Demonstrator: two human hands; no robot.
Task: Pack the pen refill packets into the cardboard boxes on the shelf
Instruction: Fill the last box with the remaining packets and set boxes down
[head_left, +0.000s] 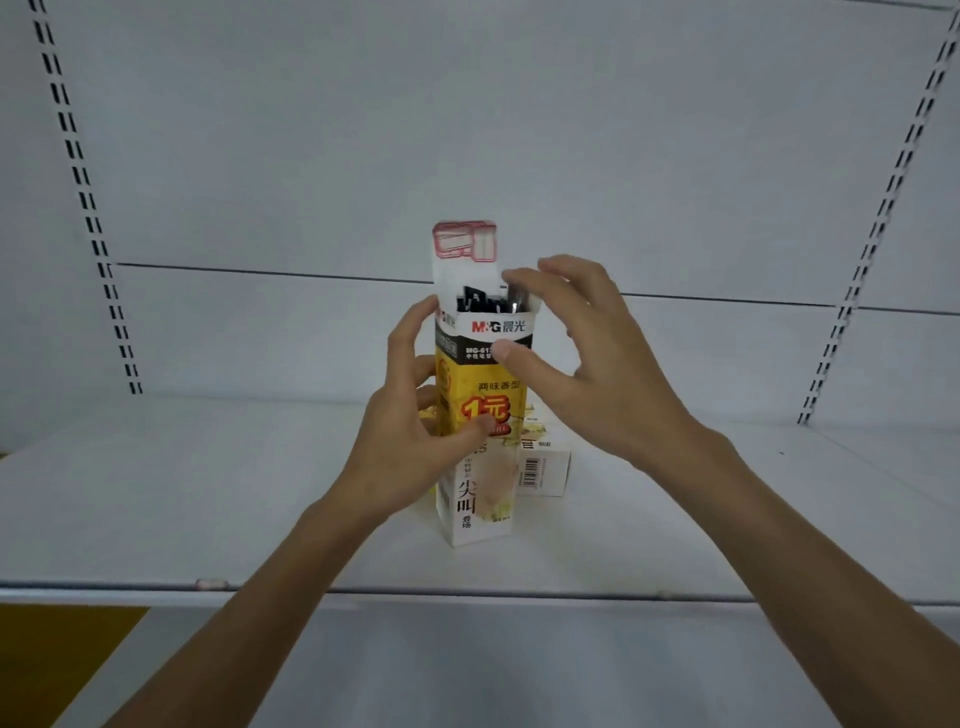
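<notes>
While the cardboard box (493, 400) stands open, we flag snagging and tipping.
The left hand (415, 447) wraps the upright box on the shelf (208, 493); the right hand (597, 353) arches over its mouth, thumb on the front face; whether it pinches a refill packet (483, 301) we cannot tell. Packets sit inside, tops showing. We judge a packet may catch the raised flap (464, 240), or the box topple if the left grip slackens.

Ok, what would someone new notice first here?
The upright box, yellow and white, stands on the shelf with its top flap open and dark refills showing. The left hand grips its side; the right hand curls over its open top. A second box lies just behind.
</notes>
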